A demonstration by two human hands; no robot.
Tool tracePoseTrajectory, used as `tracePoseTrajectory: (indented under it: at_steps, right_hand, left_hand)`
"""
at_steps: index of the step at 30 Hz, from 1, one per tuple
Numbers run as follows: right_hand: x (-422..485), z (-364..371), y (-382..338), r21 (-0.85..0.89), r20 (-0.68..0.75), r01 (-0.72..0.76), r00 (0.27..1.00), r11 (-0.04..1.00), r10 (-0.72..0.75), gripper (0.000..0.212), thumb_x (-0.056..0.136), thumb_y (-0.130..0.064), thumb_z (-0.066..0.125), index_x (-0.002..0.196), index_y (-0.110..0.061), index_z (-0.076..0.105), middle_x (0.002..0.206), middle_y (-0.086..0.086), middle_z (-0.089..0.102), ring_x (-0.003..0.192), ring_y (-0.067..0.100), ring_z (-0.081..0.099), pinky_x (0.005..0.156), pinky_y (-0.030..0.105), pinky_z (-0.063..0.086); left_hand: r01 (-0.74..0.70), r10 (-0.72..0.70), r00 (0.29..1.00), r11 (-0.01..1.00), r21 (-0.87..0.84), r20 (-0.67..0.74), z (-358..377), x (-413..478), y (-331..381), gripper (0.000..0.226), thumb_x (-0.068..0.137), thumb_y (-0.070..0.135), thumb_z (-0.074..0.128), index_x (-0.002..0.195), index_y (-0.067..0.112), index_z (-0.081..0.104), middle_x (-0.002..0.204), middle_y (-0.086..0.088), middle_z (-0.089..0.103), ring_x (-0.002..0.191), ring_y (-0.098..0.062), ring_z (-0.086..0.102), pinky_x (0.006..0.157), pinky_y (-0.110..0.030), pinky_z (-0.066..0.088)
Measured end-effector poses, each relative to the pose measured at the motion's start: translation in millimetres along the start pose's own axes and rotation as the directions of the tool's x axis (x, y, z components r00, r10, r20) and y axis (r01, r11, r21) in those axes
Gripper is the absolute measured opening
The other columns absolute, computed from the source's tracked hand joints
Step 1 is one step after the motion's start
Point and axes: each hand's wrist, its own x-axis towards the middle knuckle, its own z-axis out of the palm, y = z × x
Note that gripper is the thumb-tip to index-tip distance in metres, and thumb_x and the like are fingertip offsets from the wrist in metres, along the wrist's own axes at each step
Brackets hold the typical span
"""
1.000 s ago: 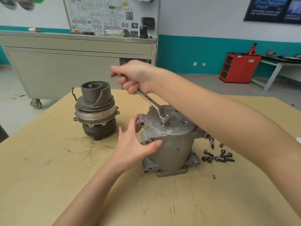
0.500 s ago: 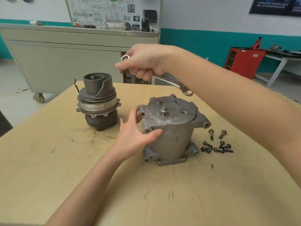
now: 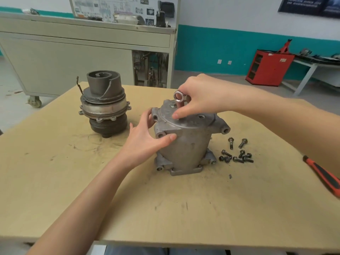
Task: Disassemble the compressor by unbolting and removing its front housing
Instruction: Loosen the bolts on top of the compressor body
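The grey cast compressor housing (image 3: 187,142) stands upright in the middle of the wooden table (image 3: 92,190). My left hand (image 3: 145,138) grips its left side, thumb on the front and fingers on the upper edge. My right hand (image 3: 200,98) holds a silver wrench (image 3: 179,96) above the housing's top, ring end sticking out to the left, the rest hidden in my fist; one finger reaches down to the top face. A bolt head (image 3: 173,105) shows on the top, just below the ring end.
The removed scroll and pulley assembly (image 3: 104,103) stands at the left. Several loose bolts (image 3: 236,153) lie right of the housing. A red-and-black handled tool (image 3: 323,175) lies at the right table edge. A grey wheeled cabinet (image 3: 73,57) stands behind the table.
My right hand lifted the wrench off the top bolt, then lowered onto the housing's top with the wrench still in it. My left hand stayed on the housing.
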Motion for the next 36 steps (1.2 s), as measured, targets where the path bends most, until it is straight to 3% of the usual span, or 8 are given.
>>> tracePoseTrajectory:
  at_steps: [6,10,17,21,25,29,33,36]
  right_hand:
    - [-4,-38,5,-0.071,-0.090,0.032,0.995,0.997,-0.038,0.032,0.083,-0.038,0.066,0.080,-0.006,0.066,0.059,-0.005,0.049,0.051,0.005,0.042,0.045,0.012,0.032]
    - [-23,-77,57,-0.044,-0.135,-0.197,0.973,0.979,0.190,0.033,0.080,-0.048,0.065,0.069,-0.017,0.064,0.043,-0.008,0.047,0.036,0.003,0.041,0.041,0.021,0.034]
    - [-74,48,144,0.123,0.208,-0.706,0.705,0.697,0.678,0.030,0.092,-0.028,0.059,0.073,-0.005,0.062,0.055,0.005,0.040,0.043,0.017,0.035,0.039,0.021,0.026]
    - [-111,92,167,0.221,0.139,-0.804,0.587,0.553,0.798,0.030,0.090,-0.026,0.058,0.077,0.001,0.065,0.051,0.003,0.039,0.038,0.017,0.034,0.036,0.018,0.025]
    - [-120,113,179,0.194,0.136,-0.826,0.557,0.529,0.819,0.038,0.093,-0.029,0.057,0.062,-0.008,0.051,0.057,0.003,0.041,0.053,0.019,0.039,0.046,0.028,0.026]
    - [-119,123,186,0.121,0.094,-0.804,0.593,0.582,0.800,0.043,0.094,-0.030,0.057,0.056,-0.013,0.043,0.056,0.002,0.043,0.058,0.021,0.041,0.049,0.028,0.026]
    - [-115,119,183,0.067,0.080,-0.781,0.625,0.621,0.777,0.042,0.095,-0.030,0.055,0.060,-0.013,0.040,0.058,0.001,0.045,0.058,0.019,0.044,0.050,0.029,0.027]
    - [-105,85,170,0.386,-0.055,-0.713,0.616,0.585,0.786,0.035,0.093,-0.026,0.056,0.065,-0.012,0.040,0.055,0.003,0.038,0.048,0.018,0.033,0.047,0.028,0.023]
  left_hand:
    - [-0.007,0.007,1.000,1.000,-0.009,0.010,0,1,-1,0.087,0.054,0.069,0.061,0.130,0.045,0.026,0.132,0.024,0.049,0.127,0.006,0.043,0.118,-0.053,0.016]
    - [0.003,-0.003,1.000,1.000,-0.022,0.011,1,3,-4,0.089,0.051,0.069,0.062,0.128,0.048,0.023,0.116,0.044,0.037,0.114,0.018,0.041,0.118,-0.053,0.018]
    - [-0.001,-0.002,0.997,0.999,-0.033,-0.071,2,-3,0,0.073,0.047,0.070,0.065,0.112,0.054,0.035,0.122,0.039,0.043,0.127,0.007,0.040,0.118,-0.050,0.020]
    - [0.084,-0.075,0.951,0.996,0.016,-0.299,20,-15,6,0.116,0.049,0.066,0.076,0.145,0.023,0.029,0.152,0.003,0.035,0.143,-0.012,0.021,0.120,-0.052,0.014]
    - [0.117,-0.135,0.915,0.991,-0.068,-0.381,38,-23,15,0.124,0.058,0.050,0.083,0.152,0.017,0.009,0.160,0.006,0.015,0.144,-0.012,0.016,0.120,-0.049,0.014]
    - [0.121,-0.138,0.947,0.990,-0.077,-0.291,25,-31,6,0.140,0.033,0.085,0.071,0.147,0.035,0.007,0.156,0.024,-0.002,0.148,-0.009,0.006,0.121,-0.043,0.014]
    - [-0.049,0.051,0.998,0.998,0.049,-0.025,-37,-5,-3,0.121,0.027,0.091,0.068,0.131,0.056,0.017,0.150,0.030,0.015,0.137,0.012,0.017,0.109,-0.019,0.021]
    - [-0.200,0.170,0.968,0.967,0.157,0.186,-66,25,4,0.117,0.040,0.083,0.074,0.135,0.064,0.009,0.147,0.044,0.007,0.139,0.019,0.007,0.115,-0.021,0.016]
